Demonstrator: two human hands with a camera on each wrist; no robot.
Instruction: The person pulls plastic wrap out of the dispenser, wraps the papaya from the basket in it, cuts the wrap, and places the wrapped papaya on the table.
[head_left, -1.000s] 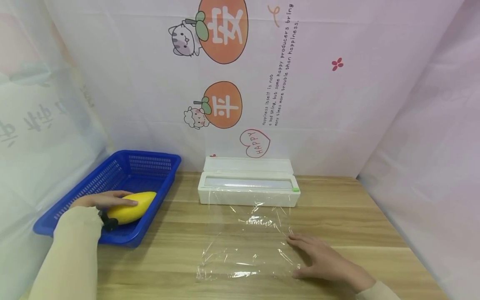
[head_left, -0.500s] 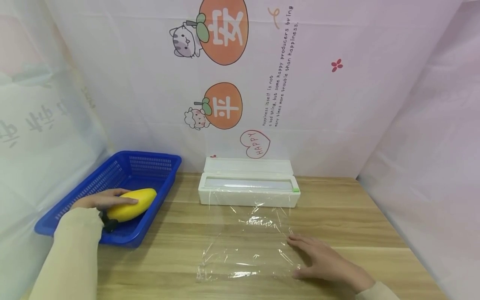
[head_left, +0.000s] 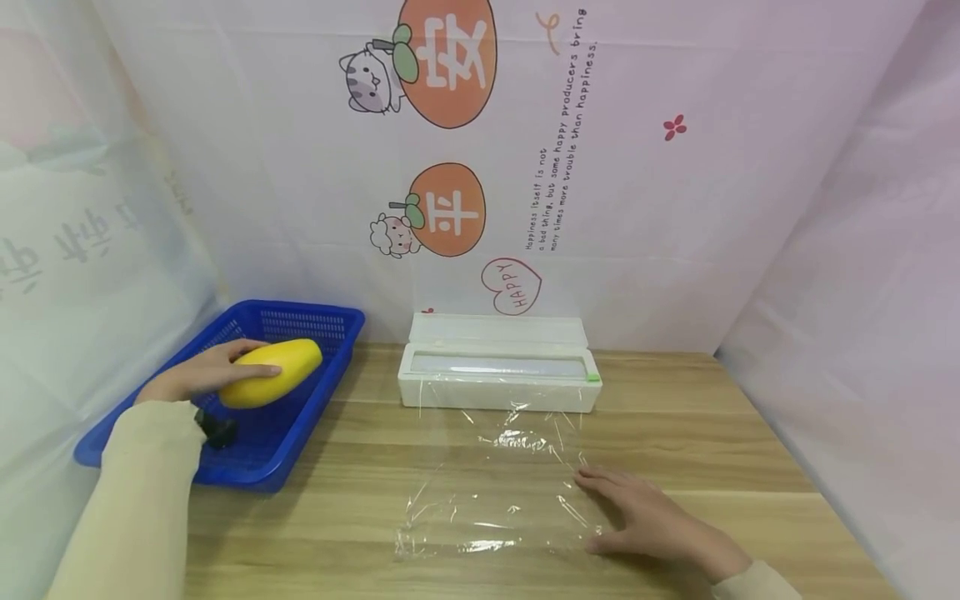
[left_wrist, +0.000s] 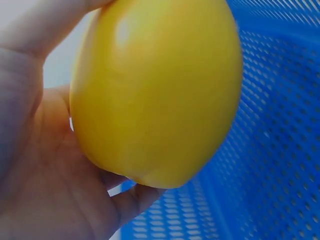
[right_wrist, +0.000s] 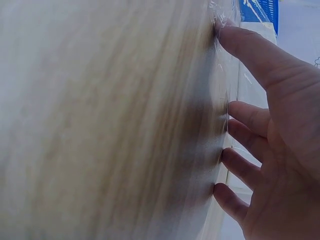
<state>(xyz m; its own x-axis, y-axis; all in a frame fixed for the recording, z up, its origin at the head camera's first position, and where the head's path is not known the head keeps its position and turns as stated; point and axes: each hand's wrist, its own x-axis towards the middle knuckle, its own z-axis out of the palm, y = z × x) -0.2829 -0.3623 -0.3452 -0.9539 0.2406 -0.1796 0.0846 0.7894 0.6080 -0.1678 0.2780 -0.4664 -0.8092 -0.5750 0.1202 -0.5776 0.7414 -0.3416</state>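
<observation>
In the head view my left hand (head_left: 206, 372) grips a smooth, oblong yellow fruit (head_left: 281, 373), lifted inside the blue basket (head_left: 273, 475). The left wrist view has the fruit (left_wrist: 160, 95) large, with thumb and fingers wrapped round it; the slotted basket wall (left_wrist: 280, 110) is behind. On the table my right hand (head_left: 648, 521) lies with spread fingers, fingertips at the right edge of a sheet of clear plastic wrap (head_left: 495, 492). The sheet runs forward from a white wrap box (head_left: 495, 396). In the right wrist view, the right hand's fingertips (right_wrist: 222, 192) press down on the tabletop.
The box's lid (head_left: 498, 332) stands raised against the printed backdrop (head_left: 637, 208). A green piece (head_left: 593, 377) sits at the box's right end. Hanging sheets enclose the wooden table (head_left: 720, 433) at the left, back and right.
My left hand has raised the yellow fruit from low in the basket, upward and slightly to the right. The right hand and the plastic wrap have stayed in place.
</observation>
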